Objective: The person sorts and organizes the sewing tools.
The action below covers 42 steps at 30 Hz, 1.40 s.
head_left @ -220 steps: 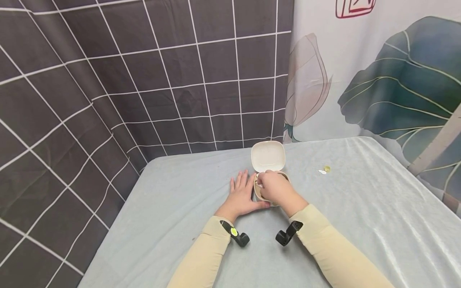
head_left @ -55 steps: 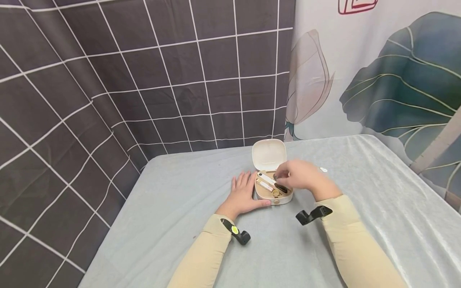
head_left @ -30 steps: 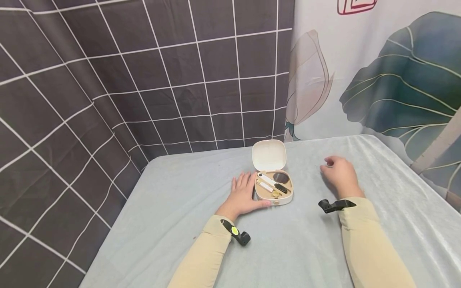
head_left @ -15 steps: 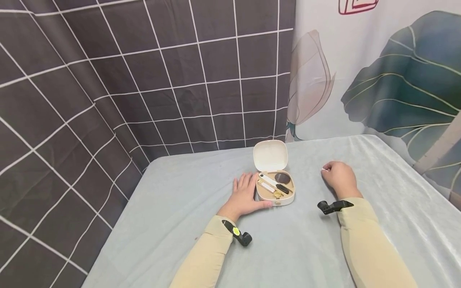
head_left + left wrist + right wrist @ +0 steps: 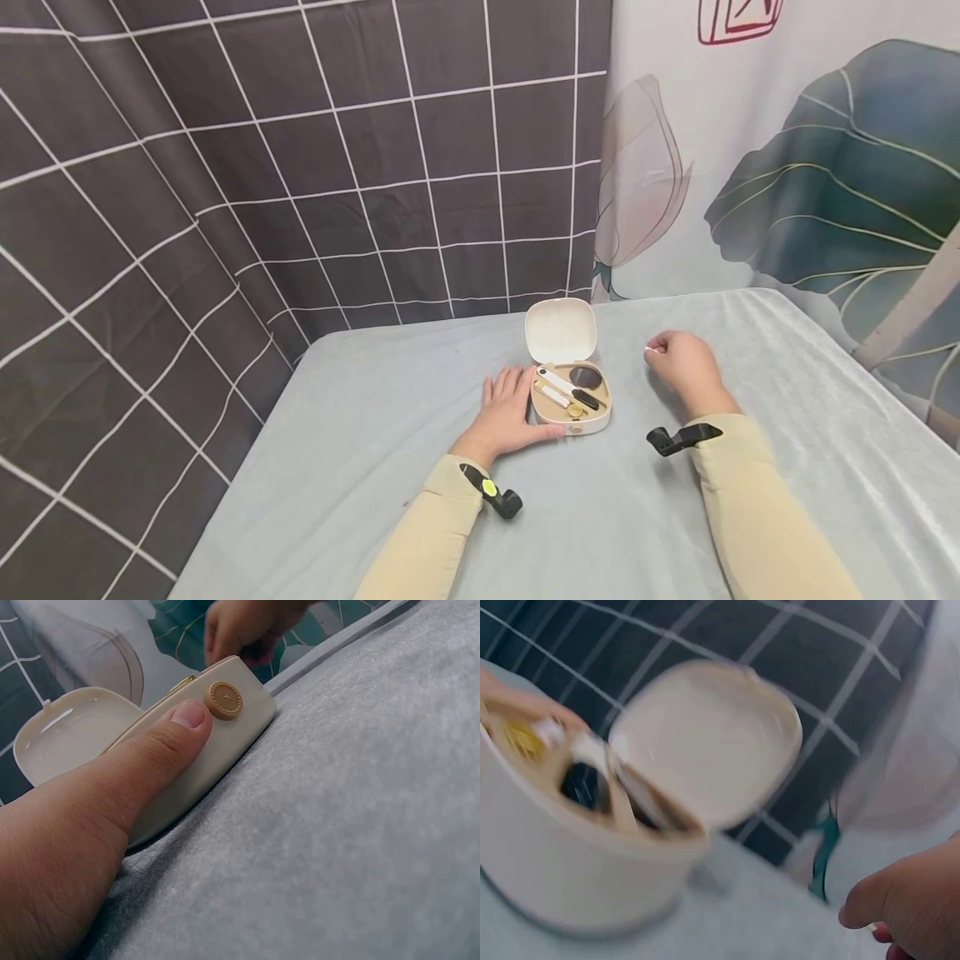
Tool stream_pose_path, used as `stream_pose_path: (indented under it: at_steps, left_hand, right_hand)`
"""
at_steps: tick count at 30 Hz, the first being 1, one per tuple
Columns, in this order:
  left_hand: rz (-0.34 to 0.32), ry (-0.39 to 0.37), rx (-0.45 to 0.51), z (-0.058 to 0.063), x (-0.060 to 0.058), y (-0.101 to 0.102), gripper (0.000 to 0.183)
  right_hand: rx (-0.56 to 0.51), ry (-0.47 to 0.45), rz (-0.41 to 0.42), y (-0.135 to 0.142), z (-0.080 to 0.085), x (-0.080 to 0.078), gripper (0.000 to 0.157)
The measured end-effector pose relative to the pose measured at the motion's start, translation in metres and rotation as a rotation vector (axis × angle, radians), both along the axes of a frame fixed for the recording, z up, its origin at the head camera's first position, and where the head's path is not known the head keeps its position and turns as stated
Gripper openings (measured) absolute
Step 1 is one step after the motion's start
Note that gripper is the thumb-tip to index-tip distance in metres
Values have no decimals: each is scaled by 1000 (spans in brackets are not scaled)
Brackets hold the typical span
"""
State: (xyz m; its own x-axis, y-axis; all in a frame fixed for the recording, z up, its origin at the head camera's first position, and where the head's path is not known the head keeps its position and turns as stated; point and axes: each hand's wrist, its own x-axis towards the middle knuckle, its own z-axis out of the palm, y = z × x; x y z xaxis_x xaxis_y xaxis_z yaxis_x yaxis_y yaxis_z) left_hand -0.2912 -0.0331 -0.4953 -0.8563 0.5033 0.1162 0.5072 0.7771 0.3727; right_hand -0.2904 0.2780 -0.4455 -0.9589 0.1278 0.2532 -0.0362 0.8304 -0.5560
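My left hand [image 5: 504, 421] lies with straight, spread fingers against the left side of a small white box [image 5: 591, 427]. Its thumb [image 5: 161, 750] rests along the box front beside a tan button-shaped clasp [image 5: 223, 700]. The white lid [image 5: 561, 331] is tipped back. In the tan insert sit a dark round disc [image 5: 586, 377], a long white tool with a black end [image 5: 585, 399], a white stick-like piece [image 5: 551, 393] and a small gold round piece [image 5: 575, 411]. To the right of the box, my right hand [image 5: 686, 369] pinches a small white piece [image 5: 652, 350], mostly hidden by the fingers.
A pale blue-grey cloth [image 5: 360, 400] covers the table. Behind it hang a dark curtain with a white grid [image 5: 390, 208] and a pale curtain printed with leaves [image 5: 840, 183]. A black camera mount sits on each wrist.
My right hand has left the box, gone to the right and picked up the small white piece from the cloth; it now moves back leftward. The dark disc lies uncovered. The left hand stays put.
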Motion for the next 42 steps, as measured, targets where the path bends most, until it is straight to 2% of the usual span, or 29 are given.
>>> stream_pose_path:
  at_steps: [6,12,18,22,26,33,42]
  left_hand:
    - [6,3,12,2,-1,1,113]
    - [-1,-1,6,3,1,1,113]
    - [7,7,-11,1,0,0,112]
    - [8,12,-8,-2,-1,1,111]
    - [5,7,-2,-2,0,0,111]
    - [-2,9,10,0,0,0,110]
    - [5,23,3,-1,0,0,111]
  right_hand:
    - [21,-8,93,-33,32,5,25]
    - [60,-71,192,-66,46,15,18]
    - [138,-79,334,-98,45,23,6]
    - [173,-118,403,-114,41,29,7]
    - [185,-140,425,-124,39,32,12]
    - [210,-101,483,-131,33,33,14]
    - [278,-102,464,-135,29,32,14]
